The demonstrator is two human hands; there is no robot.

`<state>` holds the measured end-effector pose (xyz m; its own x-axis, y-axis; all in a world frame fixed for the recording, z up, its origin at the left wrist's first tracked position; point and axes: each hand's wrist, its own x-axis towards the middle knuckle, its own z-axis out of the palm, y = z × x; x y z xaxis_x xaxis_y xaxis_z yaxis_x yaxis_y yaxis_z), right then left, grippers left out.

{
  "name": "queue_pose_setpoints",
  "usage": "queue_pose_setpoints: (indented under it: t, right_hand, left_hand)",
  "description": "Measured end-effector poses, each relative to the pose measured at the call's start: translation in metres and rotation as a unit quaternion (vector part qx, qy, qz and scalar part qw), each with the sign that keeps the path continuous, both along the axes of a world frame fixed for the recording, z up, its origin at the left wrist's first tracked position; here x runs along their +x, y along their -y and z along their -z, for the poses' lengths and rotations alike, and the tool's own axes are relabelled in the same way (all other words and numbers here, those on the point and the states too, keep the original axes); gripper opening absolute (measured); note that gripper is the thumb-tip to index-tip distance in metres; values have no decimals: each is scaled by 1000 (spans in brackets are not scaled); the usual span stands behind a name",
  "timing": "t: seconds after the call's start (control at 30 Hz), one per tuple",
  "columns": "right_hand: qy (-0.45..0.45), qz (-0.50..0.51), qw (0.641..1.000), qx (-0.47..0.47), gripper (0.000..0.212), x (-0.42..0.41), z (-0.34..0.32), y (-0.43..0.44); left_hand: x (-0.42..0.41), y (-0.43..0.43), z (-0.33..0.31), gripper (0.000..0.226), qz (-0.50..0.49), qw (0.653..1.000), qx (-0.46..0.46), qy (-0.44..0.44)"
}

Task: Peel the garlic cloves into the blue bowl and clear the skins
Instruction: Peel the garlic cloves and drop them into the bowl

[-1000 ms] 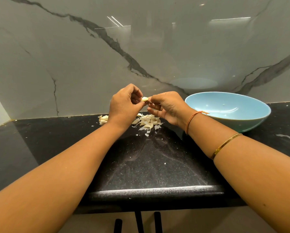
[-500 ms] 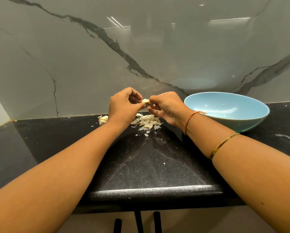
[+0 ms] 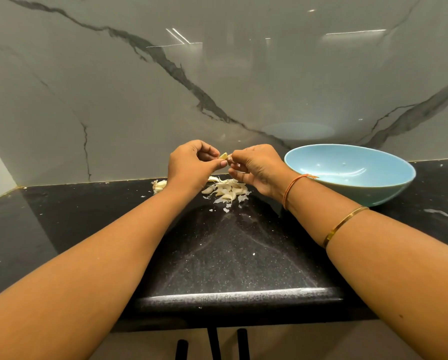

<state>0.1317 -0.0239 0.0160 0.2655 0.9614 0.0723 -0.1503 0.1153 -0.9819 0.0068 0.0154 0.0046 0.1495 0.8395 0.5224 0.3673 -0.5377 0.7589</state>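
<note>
Hands dipped slightly, pinch unchanged | centre-left: left hand (image 3: 191,166) pinches clove (image 3: 223,155) | centre: right hand (image 3: 254,167) pinches its other end, garlic pile (image 3: 228,189) below on counter (image 3: 87,216) | right: bowl (image 3: 347,172) looks empty | peeling barely begun, skins (image 3: 226,209) uncleared.

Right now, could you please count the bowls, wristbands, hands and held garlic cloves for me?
Bowls: 1 (blue bowl)
Wristbands: 2 (orange thread, gold bangle)
Hands: 2 (left hand, right hand)
Held cloves: 1 (garlic clove, pinched by both hands)
Total: 6
</note>
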Motion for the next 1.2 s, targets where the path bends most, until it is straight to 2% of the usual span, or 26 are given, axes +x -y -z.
queue_pose_setpoints:
  t: [0.23, 0.47, 0.67, 0.73, 0.8, 0.93, 1.0, 1.13, 1.2]
  right_hand:
    - [-19, -20, 1000, -5, 8, 1, 0, 3]
    - [16, -15, 1000, -4, 13, 2, 2, 1]
    - [51, 4, 999, -14, 14, 2, 2, -1]
    - [87, 12, 996, -15, 9, 1, 1, -1]
    - [141, 30, 989, -15, 16, 2, 2, -2]
    - [239, 66, 969, -15, 10, 3, 5, -5]
    - [271, 71, 960, -19, 15, 1, 5, -5]
    - [346, 83, 934, -11, 23, 1, 5, -5]
    - [362, 90, 928, 4, 17, 2, 7, -6]
  left_hand:
    - [-2, -1, 1, 23, -10, 1000, 1, -4]
    - [0, -1, 3, 21, -3, 1000, 14, -8]
    - [0, -4, 5, 21, 26, 997, -43, 54]
    - [0, -5, 5, 20, 37, 995, -58, 75]
    - [0, -4, 5, 19, 59, 988, -85, 110]
    - [0, -4, 4, 17, 98, 971, -137, 169]
    - [1, -4, 4, 14, 109, 960, -161, 203]
    - [-2, -6, 0, 9, 102, 936, -198, 273]
    - [-5, -7, -1, 8, 88, 929, -208, 292]
